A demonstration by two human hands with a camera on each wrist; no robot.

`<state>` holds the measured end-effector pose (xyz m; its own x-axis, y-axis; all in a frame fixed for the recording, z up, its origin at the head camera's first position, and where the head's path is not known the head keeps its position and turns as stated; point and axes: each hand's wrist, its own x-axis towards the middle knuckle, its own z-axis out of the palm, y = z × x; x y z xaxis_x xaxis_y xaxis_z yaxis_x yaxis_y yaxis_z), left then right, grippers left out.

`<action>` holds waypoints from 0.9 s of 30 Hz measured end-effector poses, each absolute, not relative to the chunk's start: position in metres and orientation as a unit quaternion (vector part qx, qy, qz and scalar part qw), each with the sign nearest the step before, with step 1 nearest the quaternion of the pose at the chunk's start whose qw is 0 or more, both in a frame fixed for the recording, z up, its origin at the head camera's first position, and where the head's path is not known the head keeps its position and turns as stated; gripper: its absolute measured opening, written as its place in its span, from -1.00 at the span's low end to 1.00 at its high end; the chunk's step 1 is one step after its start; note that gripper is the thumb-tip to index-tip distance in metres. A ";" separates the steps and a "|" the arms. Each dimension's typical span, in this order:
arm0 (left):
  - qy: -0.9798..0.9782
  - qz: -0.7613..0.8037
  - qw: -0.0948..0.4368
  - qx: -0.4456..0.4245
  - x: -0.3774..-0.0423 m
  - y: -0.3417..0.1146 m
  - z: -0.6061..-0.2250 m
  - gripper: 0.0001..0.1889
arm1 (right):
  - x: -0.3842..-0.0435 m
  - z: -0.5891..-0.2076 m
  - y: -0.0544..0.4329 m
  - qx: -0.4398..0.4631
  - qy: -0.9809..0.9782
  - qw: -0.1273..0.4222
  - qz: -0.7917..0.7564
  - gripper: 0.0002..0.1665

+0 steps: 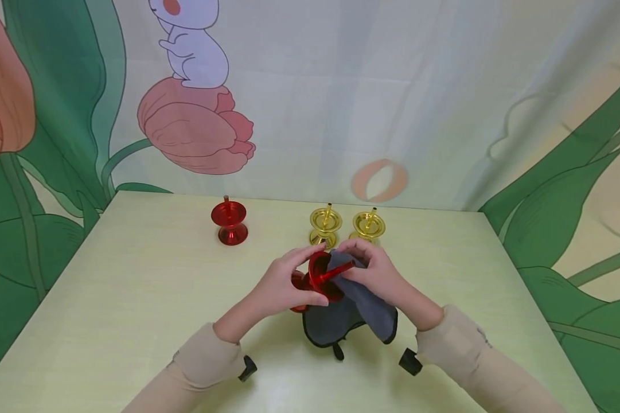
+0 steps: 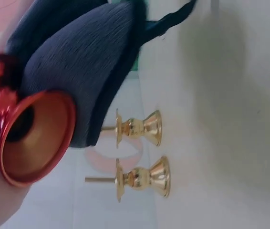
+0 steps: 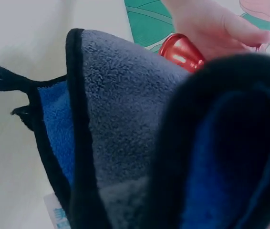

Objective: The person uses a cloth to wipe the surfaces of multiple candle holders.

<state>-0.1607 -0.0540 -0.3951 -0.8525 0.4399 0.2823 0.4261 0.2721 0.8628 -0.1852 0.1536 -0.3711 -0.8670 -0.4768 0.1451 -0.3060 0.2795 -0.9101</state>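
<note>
My left hand (image 1: 284, 284) grips a red metal candle holder (image 1: 320, 275) by its dish, thumb and fingers round the rim. The holder is tilted, its spike pointing right and its hollow base (image 2: 39, 138) facing the left wrist camera. In my right hand (image 1: 374, 269) a grey cloth (image 1: 335, 321) with black edging is pinched against the dish, beside the spike. The cloth hangs down below both hands; its blue reverse side (image 3: 58, 129) and a black hanging loop (image 3: 4, 78) show in the right wrist view.
Two gold candle holders (image 1: 325, 221) stand upright side by side behind my hands. Another red candle holder (image 1: 229, 221) is upright at the back left of the pale table (image 1: 134, 287). A printed curtain (image 1: 310, 115) hangs behind the table's back edge.
</note>
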 end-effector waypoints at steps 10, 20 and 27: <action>0.797 0.416 -0.294 0.326 -0.158 -0.043 -0.411 -0.30 | -0.187 -0.372 0.149 -0.146 0.798 0.036 -0.583 -0.71; 0.797 0.358 -0.373 0.312 -0.158 -0.031 -0.408 -0.03 | -0.179 -0.367 0.142 -0.123 0.786 0.043 -0.604 -0.70; 0.789 0.369 -0.353 0.342 -0.159 -0.037 -0.402 -0.06 | -0.179 -0.363 0.145 -0.169 0.794 0.043 -0.583 -0.68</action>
